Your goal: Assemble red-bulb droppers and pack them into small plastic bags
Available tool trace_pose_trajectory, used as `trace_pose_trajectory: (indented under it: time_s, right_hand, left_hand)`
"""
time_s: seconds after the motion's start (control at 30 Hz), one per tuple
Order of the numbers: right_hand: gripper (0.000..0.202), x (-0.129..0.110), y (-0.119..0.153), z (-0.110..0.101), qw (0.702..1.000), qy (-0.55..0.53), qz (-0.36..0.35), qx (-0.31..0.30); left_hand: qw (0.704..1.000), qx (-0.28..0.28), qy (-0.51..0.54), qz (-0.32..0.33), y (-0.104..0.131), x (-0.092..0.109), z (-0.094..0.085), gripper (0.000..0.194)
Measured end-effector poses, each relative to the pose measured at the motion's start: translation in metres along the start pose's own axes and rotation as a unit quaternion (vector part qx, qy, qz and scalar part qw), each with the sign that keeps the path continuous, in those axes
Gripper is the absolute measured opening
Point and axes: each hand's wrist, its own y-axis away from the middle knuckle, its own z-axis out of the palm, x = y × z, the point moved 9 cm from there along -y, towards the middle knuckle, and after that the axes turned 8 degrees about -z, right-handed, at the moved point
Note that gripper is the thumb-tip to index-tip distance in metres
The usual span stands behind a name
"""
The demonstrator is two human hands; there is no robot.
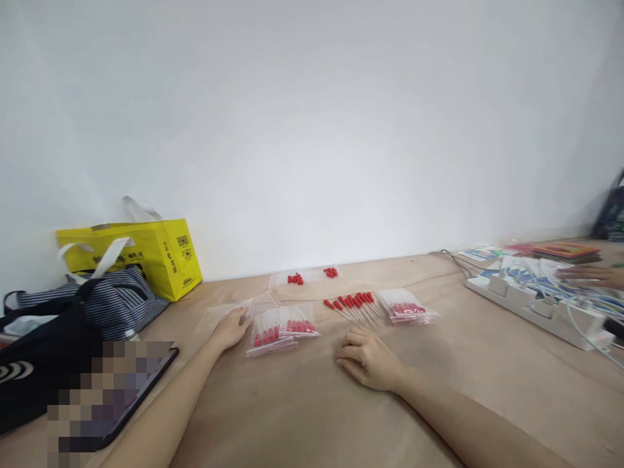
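My left hand (231,329) lies on some flat clear plastic bags (213,316), fingers stretched out over their right part. Just right of it are zip bags (272,333) filled with red-bulbed droppers, partly overlapping. My right hand (366,359) rests on the table with its fingers curled in and nothing visible in them. Beyond its fingertips, loose droppers (351,304) with red bulbs and thin clear stems lie side by side in a fanned row, bulbs away from me. Another stack of filled zip bags (404,307) lies to their right.
Two groups of red bulbs (295,279) lie on clear plastic by the wall. A tablet-like device (141,396), dark bag (43,370), striped bag (121,305) and yellow bag (178,260) stand left. At right are a power strip (531,302), cables and another person's hand (592,275).
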Motion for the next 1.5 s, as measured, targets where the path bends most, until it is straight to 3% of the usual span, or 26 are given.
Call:
trace_pose_trajectory:
  time_s: [0.13, 0.23, 0.33, 0.43, 0.57, 0.63, 0.67, 0.73, 0.77, 0.83, 0.97, 1.17, 1.33, 1.5]
  right_hand:
    - [0.013, 0.002, 0.0, 0.002, 1.0, -0.004, 0.008, -0.002]
    - [0.012, 0.002, 0.0, 0.002, 1.0, 0.0, 0.011, -0.006]
    - [0.012, 0.008, 0.002, 0.001, 0.999, 0.028, 0.035, -0.006]
    - [0.014, 0.032, 0.009, -0.009, 0.988, 0.083, 0.129, 0.027]
    - [0.014, 0.067, 0.026, -0.019, 0.958, 0.098, 0.259, 0.076]
    - [0.014, 0.077, 0.029, -0.019, 0.952, 0.087, 0.283, 0.08]
    - [0.014, 0.08, 0.029, -0.018, 0.951, 0.082, 0.288, 0.078]
    - [0.014, 0.083, 0.025, -0.017, 0.951, 0.079, 0.291, 0.07]
    - [0.015, 0.084, 0.022, -0.016, 0.951, 0.081, 0.293, 0.062]
    - [0.015, 0.087, 0.013, -0.013, 0.949, 0.085, 0.301, 0.038]
    - [0.016, 0.097, -0.008, 0.001, 0.936, 0.099, 0.337, -0.02]
    - [0.02, 0.116, -0.032, 0.024, 0.911, 0.124, 0.392, -0.048]
    - [0.021, 0.115, -0.038, 0.034, 0.908, 0.13, 0.396, -0.05]
    - [0.021, 0.106, -0.032, 0.02, 0.913, 0.117, 0.389, -0.023]
  left_hand:
    - [0.997, 0.017, -0.016, -0.07, -0.003, -0.022, 0.014, 0.031]
    - [0.991, 0.053, -0.022, -0.118, 0.001, -0.03, 0.011, 0.031]
    - [0.981, 0.119, -0.015, -0.151, 0.008, -0.032, -0.008, 0.033]
    - [0.966, 0.201, 0.006, -0.162, 0.023, -0.026, -0.038, 0.038]
    - [0.953, 0.277, 0.046, -0.117, 0.06, -0.001, -0.072, 0.032]
    - [0.926, 0.359, 0.121, 0.004, 0.094, 0.027, -0.089, 0.031]
    - [0.917, 0.367, 0.135, 0.08, 0.111, 0.044, -0.091, 0.029]
    - [0.907, 0.328, 0.13, 0.229, 0.143, 0.078, -0.081, 0.026]
    - [0.907, 0.275, 0.122, 0.295, 0.156, 0.094, -0.069, 0.027]
    - [0.914, 0.157, 0.109, 0.358, 0.172, 0.114, -0.045, 0.024]
    - [0.95, -0.008, 0.126, 0.285, 0.162, 0.118, -0.014, 0.027]
    - [0.937, -0.204, 0.094, 0.268, 0.156, 0.13, 0.019, 0.053]
    - [0.93, -0.247, 0.066, 0.265, 0.161, 0.131, 0.026, 0.054]
    - [0.929, -0.252, 0.069, 0.264, 0.162, 0.132, 0.023, 0.053]
